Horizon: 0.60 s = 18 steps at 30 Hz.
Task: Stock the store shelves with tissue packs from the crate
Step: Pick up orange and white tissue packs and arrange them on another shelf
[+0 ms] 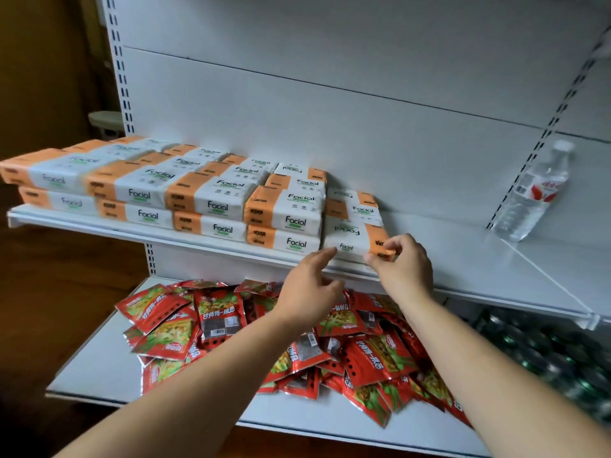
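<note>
Orange-and-white tissue packs [185, 190] marked "Facial" lie in two-high rows along the white upper shelf [463, 259]. The rightmost front tissue pack [350, 239] lies one layer high at the shelf's front edge. My right hand [401, 266] pinches its orange front right corner with thumb and fingers. Just off the pack's left front corner, my left hand [307, 285] is stretched out with loosely extended fingers, its fingertips at the white end. The crate is out of view.
A clear water bottle [532, 193] leans against the back panel at the shelf's right. On the lower shelf [99, 365] lies a heap of red snack packets [218, 319]. Dark green cans [545, 352] sit at the lower right.
</note>
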Each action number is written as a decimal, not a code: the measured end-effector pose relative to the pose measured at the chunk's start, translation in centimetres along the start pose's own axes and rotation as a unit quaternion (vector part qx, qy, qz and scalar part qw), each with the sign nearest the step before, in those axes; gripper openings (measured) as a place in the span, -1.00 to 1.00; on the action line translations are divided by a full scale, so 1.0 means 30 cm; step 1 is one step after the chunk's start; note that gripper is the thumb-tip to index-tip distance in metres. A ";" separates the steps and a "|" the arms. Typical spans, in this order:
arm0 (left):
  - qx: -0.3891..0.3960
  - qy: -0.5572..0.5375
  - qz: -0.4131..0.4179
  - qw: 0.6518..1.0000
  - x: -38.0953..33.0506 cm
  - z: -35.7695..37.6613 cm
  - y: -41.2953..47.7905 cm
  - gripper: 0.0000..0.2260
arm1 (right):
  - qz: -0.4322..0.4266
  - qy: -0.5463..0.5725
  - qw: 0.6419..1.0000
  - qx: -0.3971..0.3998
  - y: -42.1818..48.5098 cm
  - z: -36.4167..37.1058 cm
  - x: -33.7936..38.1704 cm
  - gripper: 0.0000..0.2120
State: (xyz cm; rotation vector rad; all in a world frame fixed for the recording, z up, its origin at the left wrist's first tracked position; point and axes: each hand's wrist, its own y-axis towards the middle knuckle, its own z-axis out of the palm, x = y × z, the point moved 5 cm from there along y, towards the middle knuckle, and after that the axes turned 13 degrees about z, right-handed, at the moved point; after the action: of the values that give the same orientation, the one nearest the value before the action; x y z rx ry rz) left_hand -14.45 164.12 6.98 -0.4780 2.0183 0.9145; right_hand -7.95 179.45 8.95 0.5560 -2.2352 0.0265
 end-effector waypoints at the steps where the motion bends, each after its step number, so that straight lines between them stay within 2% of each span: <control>1: -0.003 0.004 0.000 1.000 -0.001 0.003 0.006 -0.51 | -0.002 0.002 1.000 0.000 -0.003 -0.007 0.002 -0.72; 6: -0.035 -0.028 -0.007 0.999 0.005 -0.006 -0.025 -0.57 | -0.046 0.070 0.996 -0.029 -0.095 -0.056 -0.002 -0.73; 8: -0.063 -0.023 -0.012 0.998 0.020 -0.039 -0.060 -0.63 | -0.062 0.113 0.992 -0.002 -0.168 -0.025 -0.004 -0.79; 11: -0.110 -0.007 -0.029 0.993 0.099 -0.110 -0.155 -0.71 | -0.081 0.139 0.983 0.092 -0.296 0.118 0.001 -0.82; 13: -0.135 0.009 -0.069 0.988 0.199 -0.165 -0.251 -0.75 | -0.084 0.125 0.975 0.163 -0.388 0.262 -0.005 -0.85; 16: -0.175 0.056 -0.177 0.967 0.396 -0.247 -0.453 -0.81 | -0.055 0.087 0.956 0.274 -0.526 0.535 -0.075 -0.77; 18: -0.192 0.097 -0.257 0.942 0.540 -0.290 -0.621 -0.80 | -0.015 0.024 0.935 0.353 -0.630 0.734 -0.171 -0.80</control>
State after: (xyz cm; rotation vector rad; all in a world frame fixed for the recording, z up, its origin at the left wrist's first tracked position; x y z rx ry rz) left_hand -16.88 145.31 -11.06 -1.2878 1.7419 0.9496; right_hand -13.24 159.99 -12.54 0.9521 -2.1306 0.8452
